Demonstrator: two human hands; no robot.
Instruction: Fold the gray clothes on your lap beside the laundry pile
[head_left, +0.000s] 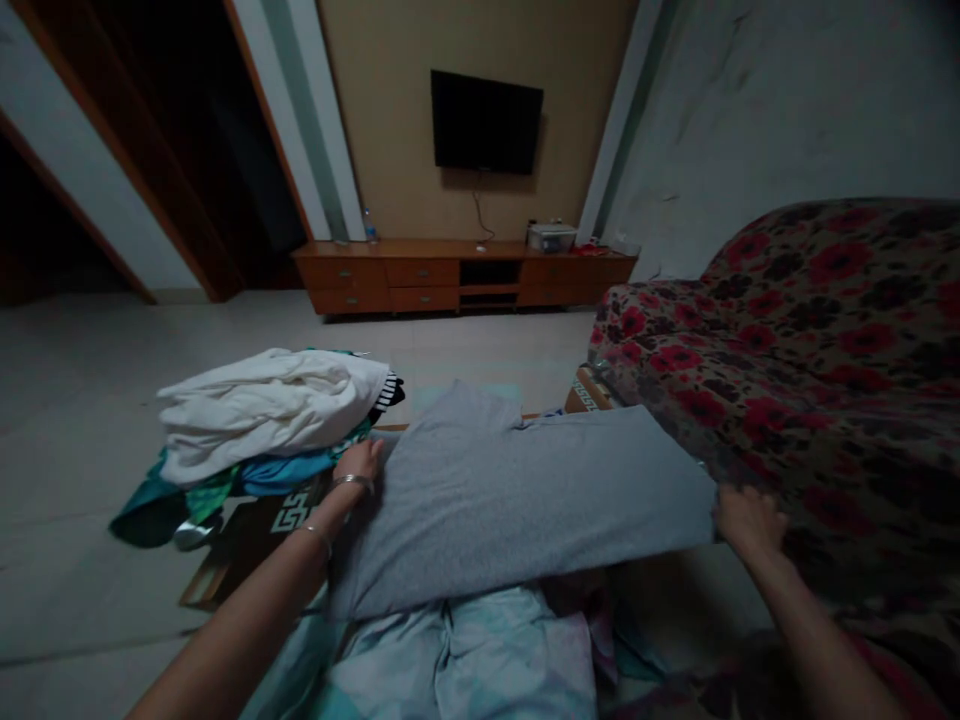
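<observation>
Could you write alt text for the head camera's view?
A person's left hand and right hand spread out a grey garment, apparently a T-shirt. A clothes pile topped with white fabric lies left, pale blue cloth nearest the viewer, a red-flowered sofa right, and a wall-mounted TV over a wooden cabinet beyond.
</observation>
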